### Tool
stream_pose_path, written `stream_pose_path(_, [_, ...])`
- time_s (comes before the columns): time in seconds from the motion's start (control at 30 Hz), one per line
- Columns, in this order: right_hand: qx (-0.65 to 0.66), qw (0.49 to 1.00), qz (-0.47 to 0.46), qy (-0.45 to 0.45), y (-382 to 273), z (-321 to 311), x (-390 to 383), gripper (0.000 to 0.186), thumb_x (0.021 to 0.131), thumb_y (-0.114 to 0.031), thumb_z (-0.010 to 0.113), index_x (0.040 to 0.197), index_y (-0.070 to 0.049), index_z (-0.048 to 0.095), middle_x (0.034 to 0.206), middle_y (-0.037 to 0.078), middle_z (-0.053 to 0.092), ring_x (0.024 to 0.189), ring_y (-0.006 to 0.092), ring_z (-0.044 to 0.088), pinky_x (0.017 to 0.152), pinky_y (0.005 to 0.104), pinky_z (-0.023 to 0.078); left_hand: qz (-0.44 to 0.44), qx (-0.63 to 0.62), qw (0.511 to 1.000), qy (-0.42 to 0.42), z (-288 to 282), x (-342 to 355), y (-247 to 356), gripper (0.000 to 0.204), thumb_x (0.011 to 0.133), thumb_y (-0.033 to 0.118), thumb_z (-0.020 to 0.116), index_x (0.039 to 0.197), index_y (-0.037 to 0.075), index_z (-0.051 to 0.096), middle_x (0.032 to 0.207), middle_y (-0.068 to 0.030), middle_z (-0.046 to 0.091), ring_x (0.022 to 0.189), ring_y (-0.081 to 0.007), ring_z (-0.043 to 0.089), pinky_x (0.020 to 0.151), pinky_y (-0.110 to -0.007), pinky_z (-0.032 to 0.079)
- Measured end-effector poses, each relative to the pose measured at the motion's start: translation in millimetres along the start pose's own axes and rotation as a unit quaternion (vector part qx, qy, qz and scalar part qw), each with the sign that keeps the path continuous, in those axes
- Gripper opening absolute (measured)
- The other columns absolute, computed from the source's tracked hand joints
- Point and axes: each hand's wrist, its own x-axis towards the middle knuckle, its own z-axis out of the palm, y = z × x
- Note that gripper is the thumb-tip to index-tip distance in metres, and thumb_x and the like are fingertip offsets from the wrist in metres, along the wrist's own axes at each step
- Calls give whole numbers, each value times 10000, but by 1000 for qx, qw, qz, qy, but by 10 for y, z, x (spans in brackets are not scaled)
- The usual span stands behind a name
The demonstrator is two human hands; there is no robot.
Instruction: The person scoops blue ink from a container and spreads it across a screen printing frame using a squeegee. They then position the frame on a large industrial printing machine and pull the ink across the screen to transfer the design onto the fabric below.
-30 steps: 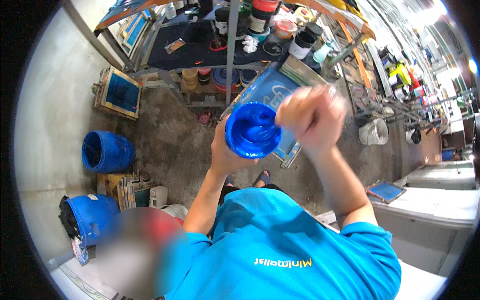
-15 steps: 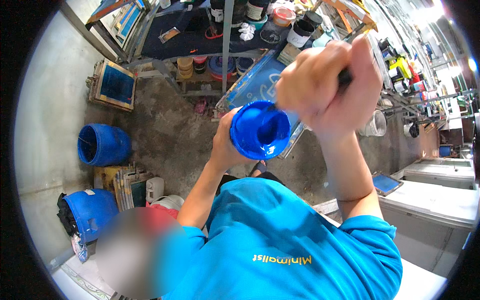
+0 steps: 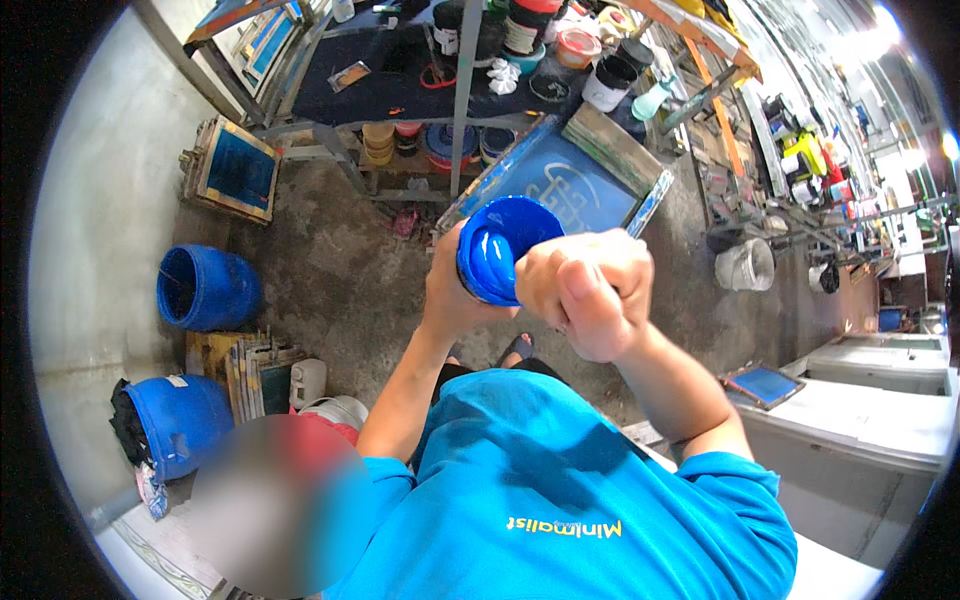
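In the head view, the left hand (image 3: 445, 285) is gripping a blue container (image 3: 520, 213) near the middle of the frame. Its palm is pressing against the container's left side, and its fingers are wrapping round the lower side, partly hidden beneath it. The container is sitting inside this grip with its mouth facing the camera, and glossy blue paint (image 3: 491, 255) is showing within.

The right hand (image 3: 588, 292) is hovering just right of the frame's centre, over the container's lower right rim and covering part of it. Its fingers are curling tightly into a fist, with the thumb lying on top; whether they are pinching a tool cannot be told, since the knuckles are hiding the inside of the grip. The container is lying immediately to the left of this fist; whether the two are touching is unclear.

Above the hands, a framed blue screen (image 3: 575, 185) is leaning at a slant, its lower part passing behind the container. At the top of the frame, a dark table (image 3: 400, 92) is carrying tubs and a crumpled white cloth (image 3: 503, 76). At the left, two blue drums (image 3: 225, 285) are lying on their sides, and at the right a white bucket (image 3: 745, 265) is resting on the floor.
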Motion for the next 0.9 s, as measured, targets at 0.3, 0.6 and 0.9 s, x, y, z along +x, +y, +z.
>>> stream_pose_path(0.3, [-191, 980, 49, 2, -183, -714, 94, 239, 1025, -221, 676, 986, 14, 688, 964, 106, 718, 866, 144, 684, 784, 305, 556, 67, -17, 998, 7, -205, -47, -183, 1146, 504, 257, 992, 1479, 72, 420, 1384, -206, 569, 1278, -393, 567, 1074, -499, 480])
stream_pose_path(0.6, [-556, 641, 306, -431, -351, -694, 224, 234, 927, -259, 708, 1019, -45, 687, 862, 188, 692, 831, 401, 686, 709, 483, 550, 137, 109, 984, -23, -277, 39, -420, 1256, 417, 269, 1003, 1505, 73, 406, 1441, -178, 545, 1335, -430, 503, 1108, -530, 440])
stream_pose_path(0.9, [-576, 675, 244, -391, -537, -1076, 5, 245, 953, -309, 666, 939, -66, 692, 780, 146, 692, 736, 368, 701, 668, 474, 566, 120, 88, 989, -10, -129, -15, -470, 1290, 406, 306, 1016, 1507, 70, 387, 1438, -176, 537, 1345, -429, 501, 1120, -544, 419])
